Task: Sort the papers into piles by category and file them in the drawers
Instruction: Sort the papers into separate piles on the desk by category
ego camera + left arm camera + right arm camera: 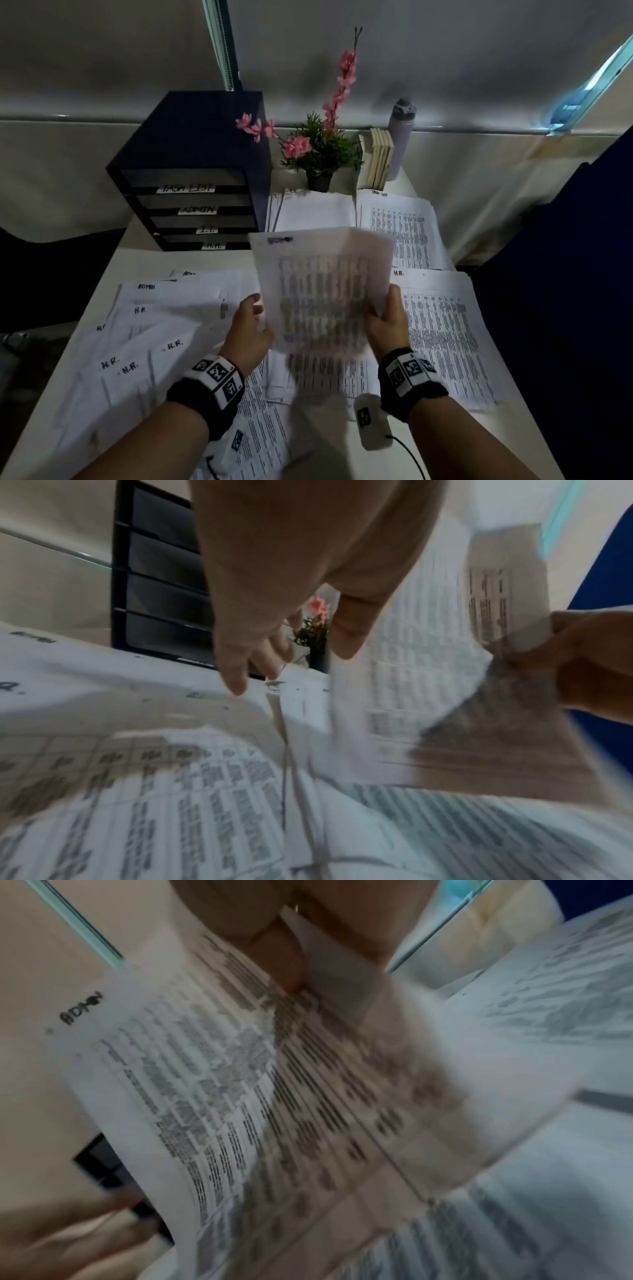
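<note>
A printed sheet (322, 291) marked ADMIN (274, 1096) is held upright above the table's middle, blurred by motion. My right hand (387, 308) (298, 961) pinches its lower right edge between thumb and fingers. My left hand (255, 310) (291, 656) is at the sheet's left edge with fingers (236, 674) spread straight and the thumb against the paper's edge. The black drawer unit (191, 171) stands at the back left, its slots labelled TASK LIST, ADMIN, I.T. and H.R. Loose papers (137, 342) marked H.R. and ADMIN lie fanned out at the left.
Sorted piles lie behind and to the right: an I.T. pile (311, 212), a task list pile (400, 229) and an H.R. pile (445, 325). A potted plant (318, 154), books (380, 157) and a bottle (402, 137) stand at the back edge.
</note>
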`<state>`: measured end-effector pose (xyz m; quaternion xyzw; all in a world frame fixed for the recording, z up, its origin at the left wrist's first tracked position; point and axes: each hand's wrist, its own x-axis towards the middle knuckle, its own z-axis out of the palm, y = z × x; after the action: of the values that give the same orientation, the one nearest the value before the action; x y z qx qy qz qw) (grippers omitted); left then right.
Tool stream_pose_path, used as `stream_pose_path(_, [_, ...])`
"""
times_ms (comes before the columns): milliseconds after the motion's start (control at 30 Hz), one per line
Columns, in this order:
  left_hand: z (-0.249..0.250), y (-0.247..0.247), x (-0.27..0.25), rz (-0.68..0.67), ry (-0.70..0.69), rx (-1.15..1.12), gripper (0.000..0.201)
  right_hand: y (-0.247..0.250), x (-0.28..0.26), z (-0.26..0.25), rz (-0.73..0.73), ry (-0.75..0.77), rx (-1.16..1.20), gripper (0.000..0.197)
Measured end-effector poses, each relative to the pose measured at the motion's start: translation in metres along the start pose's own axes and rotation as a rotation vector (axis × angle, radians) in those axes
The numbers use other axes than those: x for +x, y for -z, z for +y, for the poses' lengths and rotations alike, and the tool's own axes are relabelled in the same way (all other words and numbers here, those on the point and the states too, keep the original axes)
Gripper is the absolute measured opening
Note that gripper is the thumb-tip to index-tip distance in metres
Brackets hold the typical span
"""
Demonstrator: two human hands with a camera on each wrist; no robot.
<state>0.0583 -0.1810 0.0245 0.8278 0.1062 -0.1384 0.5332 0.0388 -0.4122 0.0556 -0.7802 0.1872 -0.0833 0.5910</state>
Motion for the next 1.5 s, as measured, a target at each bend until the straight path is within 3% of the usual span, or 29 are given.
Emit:
stream_pose_path(133, [-0.030, 0.019, 0.006, 0.102, 0.177, 0.320, 0.072, 0.029, 0.018, 0.002, 0.265, -0.109, -0.145, 0.029])
stream_pose_path(233, [-0.050, 0.041, 0.004, 0.131, 0.343, 0.475, 0.080, 0.042, 0.033, 0.017, 0.342, -0.195, -0.174, 0.026])
stream_pose_path(333, [-0.073, 0.060, -0.002, 0.115, 0.488, 0.556, 0.092, 0.035, 0.043, 0.031, 0.339, -0.222, -0.191, 0.024])
stream_pose_path(433, [-0.087, 0.071, -0.011, 0.138, 0.573, 0.608, 0.107, 0.013, 0.040, 0.045, 0.217, -0.246, -0.215, 0.022])
stream_pose_path(533, [-0.092, 0.075, -0.018, 0.156, 0.558, 0.531, 0.115, -0.009, 0.034, 0.057, 0.036, -0.322, -0.220, 0.038])
stream_pose_path(600, [-0.098, 0.079, -0.021, 0.173, 0.526, 0.505, 0.118, -0.014, 0.029, 0.055, -0.004, -0.299, -0.294, 0.053])
stream_pose_path(700, [-0.110, 0.089, -0.027, 0.211, 0.491, 0.502, 0.121, -0.024, 0.023, 0.042, 0.056, -0.137, -0.773, 0.076])
stream_pose_path(767, [-0.116, 0.095, -0.032, 0.229, 0.494, 0.421, 0.123, -0.038, 0.019, 0.030, 0.032, -0.008, -0.883, 0.077])
stream_pose_path(867, [-0.122, 0.102, -0.038, 0.273, 0.508, 0.282, 0.122, -0.074, 0.011, 0.021, -0.214, 0.123, -0.759, 0.057])
stream_pose_path(933, [-0.128, 0.106, -0.040, 0.251, 0.522, 0.203, 0.104, -0.099, -0.006, 0.014, -0.462, 0.106, -0.651, 0.044])
stream_pose_path(967, [-0.133, 0.107, -0.041, 0.220, 0.509, 0.141, 0.085, -0.111, -0.017, 0.011, -0.581, 0.107, -0.649, 0.039])
stream_pose_path(1033, [-0.143, 0.109, -0.044, 0.145, 0.472, 0.016, 0.047, -0.132, -0.037, 0.012, -0.768, 0.137, -0.753, 0.034])
stream_pose_path(1067, [-0.141, 0.109, -0.048, 0.106, 0.450, -0.020, 0.038, -0.140, -0.044, 0.014, -0.818, 0.150, -0.831, 0.034])
stream_pose_path(1200, [-0.142, 0.111, -0.058, 0.017, 0.337, 0.048, 0.043, -0.153, -0.052, 0.021, -0.773, 0.121, -1.018, 0.032])
stream_pose_path(1333, [-0.140, 0.135, -0.065, 0.222, 0.325, 0.183, 0.050, -0.165, -0.052, 0.012, -0.747, 0.086, -1.087, 0.035])
stream_pose_path(1400, [-0.142, 0.150, -0.067, 0.298, 0.298, 0.176, 0.056, -0.173, -0.056, 0.010, -0.748, 0.095, -0.978, 0.043])
stream_pose_path(1500, [-0.145, 0.171, -0.068, 0.307, 0.212, 0.041, 0.043, -0.187, -0.067, 0.006, -0.736, 0.015, -0.664, 0.060])
